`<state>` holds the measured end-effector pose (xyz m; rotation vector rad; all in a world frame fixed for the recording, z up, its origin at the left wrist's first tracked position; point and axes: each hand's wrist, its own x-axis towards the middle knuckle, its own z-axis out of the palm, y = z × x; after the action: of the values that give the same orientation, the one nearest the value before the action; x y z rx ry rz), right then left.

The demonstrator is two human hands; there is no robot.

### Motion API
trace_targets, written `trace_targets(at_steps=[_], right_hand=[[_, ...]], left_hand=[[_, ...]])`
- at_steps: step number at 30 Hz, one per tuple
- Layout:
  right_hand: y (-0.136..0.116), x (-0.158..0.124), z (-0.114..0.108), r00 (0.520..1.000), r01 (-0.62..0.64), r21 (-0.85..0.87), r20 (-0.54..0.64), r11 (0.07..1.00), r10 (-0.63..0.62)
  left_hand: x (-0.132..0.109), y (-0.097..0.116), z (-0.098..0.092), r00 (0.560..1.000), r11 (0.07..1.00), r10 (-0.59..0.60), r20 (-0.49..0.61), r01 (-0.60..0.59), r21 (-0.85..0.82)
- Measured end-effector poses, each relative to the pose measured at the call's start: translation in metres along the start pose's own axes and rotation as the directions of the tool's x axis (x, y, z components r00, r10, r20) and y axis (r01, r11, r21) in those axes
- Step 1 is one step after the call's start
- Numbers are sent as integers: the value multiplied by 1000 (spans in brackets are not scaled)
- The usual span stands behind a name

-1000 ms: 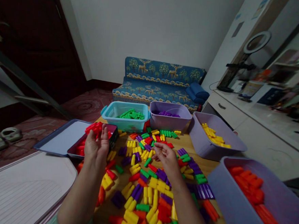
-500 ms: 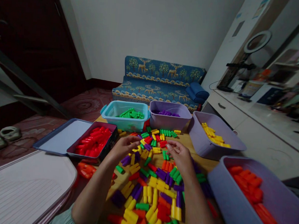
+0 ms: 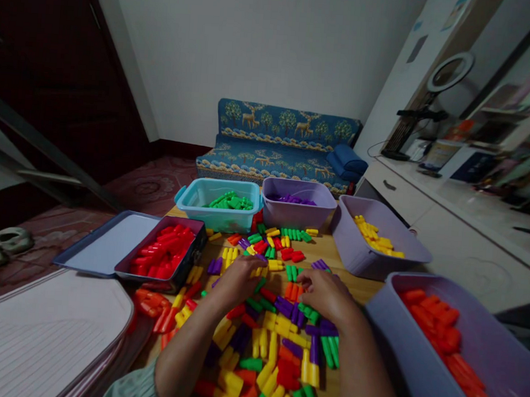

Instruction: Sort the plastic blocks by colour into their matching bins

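A pile of red, yellow, green, purple and orange plastic pegs covers a wooden table top. My left hand is lowered onto the pile's middle, fingers curled down over yellow and purple pegs, their tips hidden. My right hand lies palm down and flat on the pile just to its right, over green and orange pegs. A dark tin full of red pegs stands left of my left hand.
At the table's back stand a teal bin of green pegs and a lilac bin of purple ones. A bin of yellow pegs and a bin of orange pegs stand right. The tin's lid and a white lid lie left.
My left hand dropped red pegs into the tin, then swung right and down onto the pile. My right hand also sank onto the pile. The camera tilted down slightly.
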<state>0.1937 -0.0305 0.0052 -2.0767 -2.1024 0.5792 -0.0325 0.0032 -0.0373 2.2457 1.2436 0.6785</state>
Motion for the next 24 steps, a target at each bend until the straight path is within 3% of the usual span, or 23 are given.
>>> trace_targets(at_steps=[4, 11, 24], right_hand=[[-7, -3, 0, 1000, 1, -70, 16, 998, 0], [-7, 2, 18, 995, 96, -100, 25, 990, -94], [-10, 13, 31, 997, 61, -72, -41, 996, -64]], left_hand=[[0, 2, 7, 999, 995, 24, 47, -29, 101], [-5, -1, 14, 992, 960, 5, 124, -39, 277], [-1, -5, 15, 998, 982, 0, 68, -13, 187]])
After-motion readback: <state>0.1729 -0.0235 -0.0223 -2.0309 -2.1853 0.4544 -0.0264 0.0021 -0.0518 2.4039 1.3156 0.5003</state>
